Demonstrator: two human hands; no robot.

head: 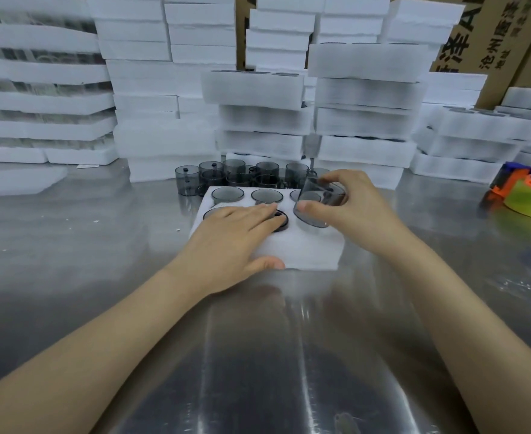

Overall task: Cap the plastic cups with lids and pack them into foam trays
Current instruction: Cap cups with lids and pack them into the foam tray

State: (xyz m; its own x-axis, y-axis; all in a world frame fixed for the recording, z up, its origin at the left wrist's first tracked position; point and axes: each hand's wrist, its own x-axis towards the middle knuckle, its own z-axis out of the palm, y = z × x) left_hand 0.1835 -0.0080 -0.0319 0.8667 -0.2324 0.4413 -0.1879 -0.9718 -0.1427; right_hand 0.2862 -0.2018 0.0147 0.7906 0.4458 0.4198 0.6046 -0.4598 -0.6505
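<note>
A tilted grey cup (pixel 312 211) is gripped over the foam tray (pixel 308 249) by curled fingers of the right hand (pixel 348 208), while a black lid (pixel 281 222) is touched by straight, joined fingers of the left hand (pixel 236 242).

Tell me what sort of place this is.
Probably a packing station in a small factory or warehouse: stacks of white foam trays on a steel table, printed cardboard cartons at the back, and a batch of identical grey plastic cups.

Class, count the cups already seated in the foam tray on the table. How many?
5 cups: back row left, middle and right, the last partly hidden; front row left and middle, under the left hand. The right hand holds a sixth cup, tilted, not seated.
</note>
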